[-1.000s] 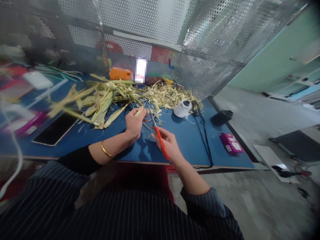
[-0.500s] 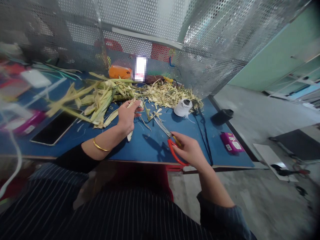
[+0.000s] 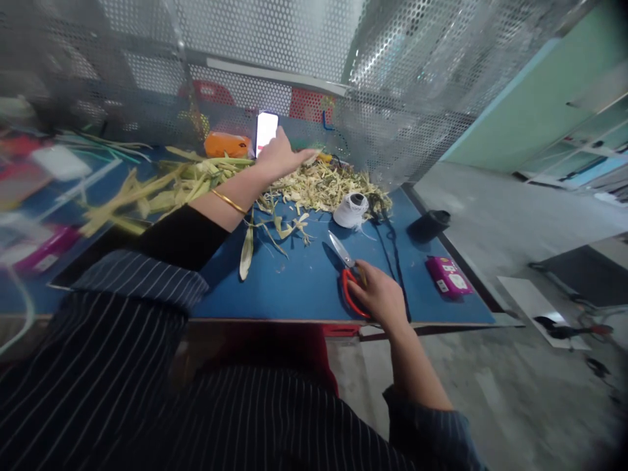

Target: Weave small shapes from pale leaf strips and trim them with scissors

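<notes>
Red-handled scissors (image 3: 345, 282) sit right of centre, gripped in the right hand (image 3: 383, 294); left hand (image 3: 279, 157), thumb spread wide from fingers, overlaps the upper-centre phone (image 3: 267, 128), seemingly propped upright for viewing.

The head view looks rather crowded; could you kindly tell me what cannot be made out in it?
All in the head view:
Lower right of the lit phone, behind the left hand; contact is unclear.
Part of the handles of the scissors, inside the right hand.
Much of the dark flat device, behind the left sleeve.
Details of the magenta pack on the left, blurred.
</notes>
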Available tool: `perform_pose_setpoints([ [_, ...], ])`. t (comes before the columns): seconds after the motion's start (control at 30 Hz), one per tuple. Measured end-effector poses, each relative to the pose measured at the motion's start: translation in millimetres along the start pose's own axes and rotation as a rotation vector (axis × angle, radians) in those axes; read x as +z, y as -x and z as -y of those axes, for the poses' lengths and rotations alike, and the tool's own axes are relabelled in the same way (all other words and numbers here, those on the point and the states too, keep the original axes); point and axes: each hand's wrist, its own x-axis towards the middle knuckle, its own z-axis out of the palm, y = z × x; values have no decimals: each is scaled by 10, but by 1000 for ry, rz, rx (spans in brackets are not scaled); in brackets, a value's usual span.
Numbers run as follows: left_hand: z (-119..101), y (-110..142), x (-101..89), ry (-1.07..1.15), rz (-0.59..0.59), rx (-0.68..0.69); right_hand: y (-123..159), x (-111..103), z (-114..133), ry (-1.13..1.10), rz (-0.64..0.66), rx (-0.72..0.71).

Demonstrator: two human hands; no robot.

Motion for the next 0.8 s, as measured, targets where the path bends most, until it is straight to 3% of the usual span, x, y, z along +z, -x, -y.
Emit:
perform_pose_setpoints([
  [0.03,31,18,-19,-113,-34,133,7,10,12,12,-6,2],
  [0.1,154,225,-63,-315,79,293,20,15,25,38,-19,3],
  [0.17,330,552,-102,-462,266,348,21,6,38,68,-18,6],
  [0.27,566,953,-144,-554,436,405,-24,-13,78,118,0,26],
  [0.4,566,1066,-238,-482,418,403,-131,-26,141,157,22,12],
  [0.5,338,1063,-355,-173,332,274,-199,-63,154,203,61,-39],
  [0.57,192,1107,-420,198,244,84,-244,-126,175,229,88,-78],
  [0.63,121,1176,-442,530,253,-170,-303,-223,255,178,55,-113],
  [0.73,169,1272,-396,786,226,-477,-448,-372,539,-253,-102,-206],
  [0.8,249,1311,-349,858,247,-501,-588,-413,809,-709,-91,-263],
])
